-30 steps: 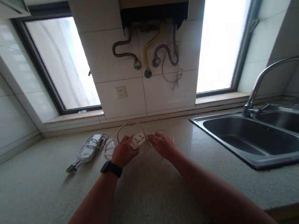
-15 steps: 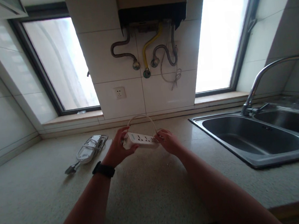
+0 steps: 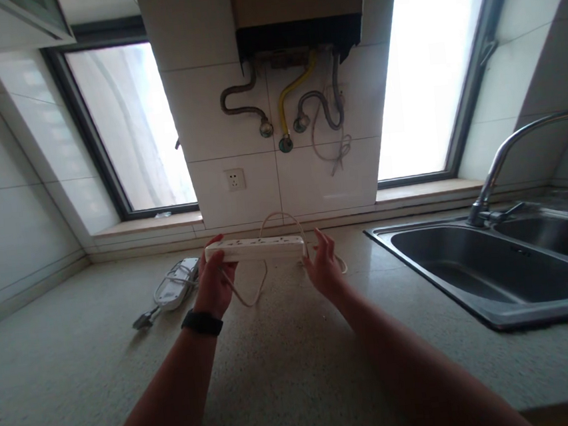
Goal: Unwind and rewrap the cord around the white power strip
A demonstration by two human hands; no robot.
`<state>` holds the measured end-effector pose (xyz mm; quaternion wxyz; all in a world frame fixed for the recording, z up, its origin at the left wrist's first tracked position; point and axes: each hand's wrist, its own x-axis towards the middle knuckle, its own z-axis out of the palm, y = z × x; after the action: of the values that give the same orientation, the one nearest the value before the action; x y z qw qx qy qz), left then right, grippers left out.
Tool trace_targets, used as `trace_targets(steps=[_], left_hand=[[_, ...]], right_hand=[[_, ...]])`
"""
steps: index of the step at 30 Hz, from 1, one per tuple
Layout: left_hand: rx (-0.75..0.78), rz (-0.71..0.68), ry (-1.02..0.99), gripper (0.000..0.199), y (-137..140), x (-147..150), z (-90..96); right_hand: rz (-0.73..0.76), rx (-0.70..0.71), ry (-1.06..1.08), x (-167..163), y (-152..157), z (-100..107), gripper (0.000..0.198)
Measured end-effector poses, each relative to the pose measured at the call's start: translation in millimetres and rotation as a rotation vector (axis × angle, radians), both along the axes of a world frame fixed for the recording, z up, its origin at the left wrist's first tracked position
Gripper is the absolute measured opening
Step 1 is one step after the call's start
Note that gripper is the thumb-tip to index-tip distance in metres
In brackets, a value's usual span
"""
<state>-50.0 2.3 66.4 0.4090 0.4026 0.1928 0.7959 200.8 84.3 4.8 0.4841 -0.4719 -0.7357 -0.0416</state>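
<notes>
My left hand, with a dark band on its wrist, grips the left end of a white power strip, thumb on the near side. The strip is held level above the counter, its long side facing me and its sockets turned upward. Its pale cord loops below the strip and arcs up behind it. At the strip's right end is my right hand, fingers raised and apart, thumb close to the end; whether it touches is unclear. A second power strip, wrapped in its grey cord, lies left of my left hand.
A speckled counter spreads beneath my hands. To the right is a steel double sink with a tall faucet. On the tiled back wall are an outlet, a water heater with hoses, and windows on both sides.
The power strip has turned so its long side faces me, with its left end farther left. My right hand has loosened from its end and spread its fingers. Cord now hangs below the strip.
</notes>
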Motion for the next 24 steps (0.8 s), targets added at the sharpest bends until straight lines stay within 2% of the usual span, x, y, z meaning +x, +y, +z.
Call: trace_targets(steps=[3,6,8,9,11,13,15,16,19,21,24], left_hand=[[-0.036,-0.034,-0.084,0.039,0,-1,0.7],[-0.092,-0.088,-0.182,0.035,-2,-1,2.3],[-0.114,-0.118,-0.246,0.036,-3,0,3.8],[-0.121,-0.131,-0.273,0.036,-4,1,4.5],[-0.129,-0.146,-0.309,0.036,-4,3,5.3],[-0.135,-0.142,-0.317,0.033,-3,6,4.9],[-0.132,-0.126,-0.302,0.031,-2,10,3.1],[-0.128,-0.121,-0.286,0.029,-1,11,1.8],[-0.117,-0.106,-0.227,0.027,0,15,-2.4],[-0.119,-0.086,-0.205,0.027,1,16,-4.8],[-0.125,-0.076,-0.218,0.021,3,16,-7.2]], right_hand=[[0.058,0.146,-0.088,-3,-8,5,0.073],[0.047,0.161,-0.233,-5,-22,17,0.069],[0.116,0.148,-0.303,-8,-34,24,0.065],[0.195,0.132,-0.34,-10,-41,27,0.062],[0.447,0.064,-0.411,-18,-57,29,0.06],[0.712,-0.09,-0.416,-29,-72,27,0.065],[0.829,-0.268,-0.376,-40,-83,22,0.073],[0.838,-0.35,-0.35,-45,-86,19,0.073],[0.835,-0.53,-0.281,-52,-85,11,0.032],[0.822,-0.534,-0.203,-51,-78,9,0.021],[0.736,-0.417,-0.049,-41,-66,13,0.016]])
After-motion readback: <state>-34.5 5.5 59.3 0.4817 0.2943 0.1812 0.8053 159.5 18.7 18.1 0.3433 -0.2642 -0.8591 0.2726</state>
